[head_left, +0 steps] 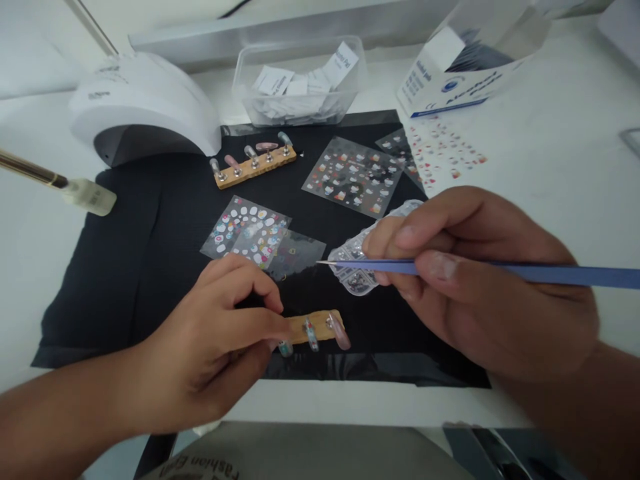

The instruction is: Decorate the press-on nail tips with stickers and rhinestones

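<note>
My left hand (215, 340) is closed at the left end of a small wooden nail stand (295, 327); its fingers hide that end. Decorated press-on nails stick up from the stand, one blue-and-red nail (311, 333) and a pinkish nail (340, 331) showing fully. In my right hand (480, 287) is a pair of blue tweezers (530, 273), held level with the tip pointing left above the black mat. Behind that hand lies a clear compartment case (357, 280) of small shiny decorations, partly covered by the fingers.
Sticker sheets (353, 175) (245, 230) lie on the black mat (125, 247). Farther back are a second nail stand (257, 167), a white nail lamp (145, 100), a plastic tub (300, 110) of packets and an alcohol-pad box (450, 87). A brush-like bottle (90, 197) stands left.
</note>
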A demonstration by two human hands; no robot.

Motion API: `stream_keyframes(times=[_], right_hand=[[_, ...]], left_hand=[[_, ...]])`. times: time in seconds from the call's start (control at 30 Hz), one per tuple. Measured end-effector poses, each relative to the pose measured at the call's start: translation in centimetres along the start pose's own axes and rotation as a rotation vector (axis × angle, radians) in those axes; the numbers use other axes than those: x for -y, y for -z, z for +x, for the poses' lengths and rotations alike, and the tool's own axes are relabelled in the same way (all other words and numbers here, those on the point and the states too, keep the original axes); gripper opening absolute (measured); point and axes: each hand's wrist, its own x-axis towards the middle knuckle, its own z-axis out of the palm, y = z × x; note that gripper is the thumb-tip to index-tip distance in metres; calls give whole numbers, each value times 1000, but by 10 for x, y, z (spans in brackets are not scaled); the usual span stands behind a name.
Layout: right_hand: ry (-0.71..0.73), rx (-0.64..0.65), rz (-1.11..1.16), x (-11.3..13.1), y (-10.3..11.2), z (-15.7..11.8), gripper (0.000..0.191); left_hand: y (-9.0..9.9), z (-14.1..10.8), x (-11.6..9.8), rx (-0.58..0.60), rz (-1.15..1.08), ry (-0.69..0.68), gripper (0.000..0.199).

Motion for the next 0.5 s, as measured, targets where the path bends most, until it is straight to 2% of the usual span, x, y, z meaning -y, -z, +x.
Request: stream_keyframes(times=[0.23,0.37,0.4,0.5], right_hand=[[36,42,26,-1,2,1,12],[85,26,35,-1,6,1,11],[100,13,35,-1,7,1,11],[144,2,53,0,11,2,10]], left_hand=[[-3,1,-2,13,-41,47,29],[10,-2,0,5,1,-12,34],[15,-3,2,-45,21,-25,37],[31,-7,13,-331,202,-13,40]])
